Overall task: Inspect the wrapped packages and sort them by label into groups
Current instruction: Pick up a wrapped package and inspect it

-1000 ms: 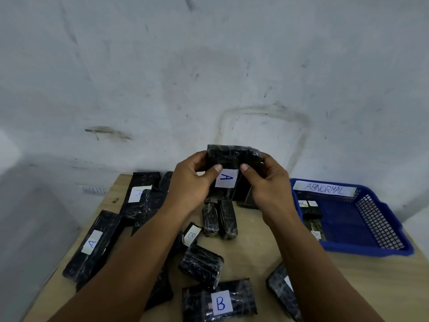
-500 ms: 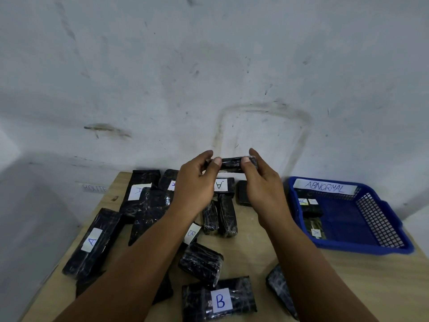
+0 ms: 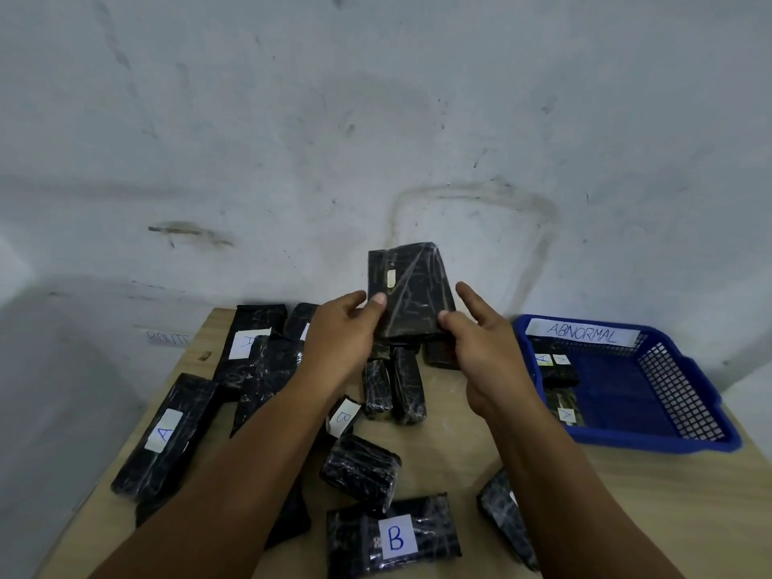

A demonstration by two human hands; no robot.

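Rising above both thumbs, the package is pinched by left hand and right hand.

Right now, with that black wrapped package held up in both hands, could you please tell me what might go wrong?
1. The black plastic-wrapped package is only pinched at its lower corners by the left hand and right hand; the glossy wrap could slip.
2. The side facing the camera shows no letter, so it could be missorted.
3. If dropped, it could scatter the small wrapped packages below.

Glossy plastic-wrapped package, wooden table
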